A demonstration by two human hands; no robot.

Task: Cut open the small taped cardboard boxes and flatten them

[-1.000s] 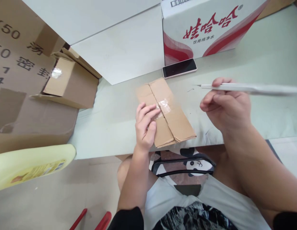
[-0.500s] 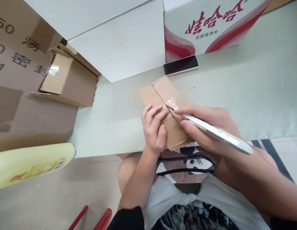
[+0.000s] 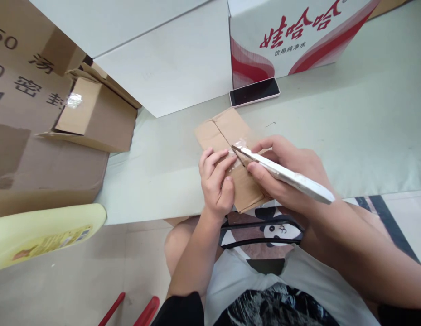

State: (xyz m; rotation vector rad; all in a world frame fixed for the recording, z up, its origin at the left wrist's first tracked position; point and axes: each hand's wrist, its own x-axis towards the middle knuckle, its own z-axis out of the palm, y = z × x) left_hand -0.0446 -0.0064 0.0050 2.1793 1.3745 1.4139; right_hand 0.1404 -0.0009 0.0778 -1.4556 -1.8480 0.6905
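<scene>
The picture is bright, with soft, even light, but I cannot tell where the light comes from. A small white shine sits on the tape (image 3: pixel 73 100) in the upper left, and the clear tape on the flat brown box (image 3: pixel 227 122) glints near the middle. The white knife (image 3: pixel 288 176) looks pale and bright along its top. Soft, faint shadows lie on the green cloth (image 3: pixel 169 167) in the middle. The floor (image 3: pixel 405 206) is very bright at the right edge. The yellow bottle (image 3: pixel 50 231) looks stretched at the lower left. The red letters (image 3: pixel 298 27) look a bit smeary near the top.
</scene>
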